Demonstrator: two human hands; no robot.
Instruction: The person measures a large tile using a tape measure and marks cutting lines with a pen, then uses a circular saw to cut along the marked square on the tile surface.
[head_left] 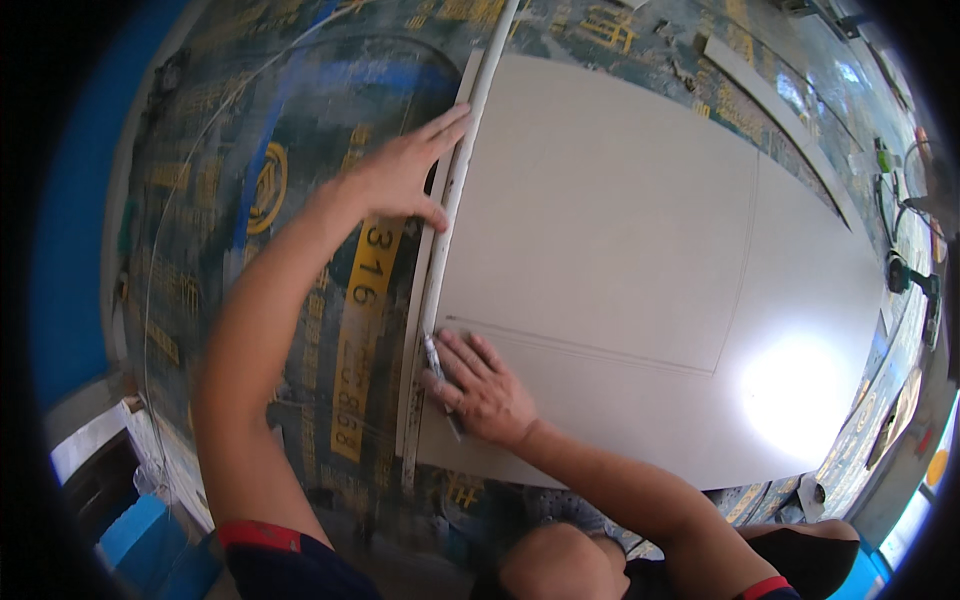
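A large pale grey sheet [610,210] lies flat on the work table, with thin pencil-like lines marked on it. Along its left side runs a long, narrow whitish straightedge [470,150]. My left hand [405,170] presses against this bar, thumb and fingers spread apart along it. Lower down, my right hand [488,395] rests on the sheet beside the bar. Between its thumb and fingers is a slim pen-like tool [432,352], its upper-left end at the straightedge; whether it is a pen or a cutter cannot be made out.
Dark green boards with yellow print [330,300] make up the table top. A narrow strip [780,130] lies past the sheet's far right edge. Near the right rim sits a green-and-black power drill [912,282]. A thin cable [195,130] runs down the left.
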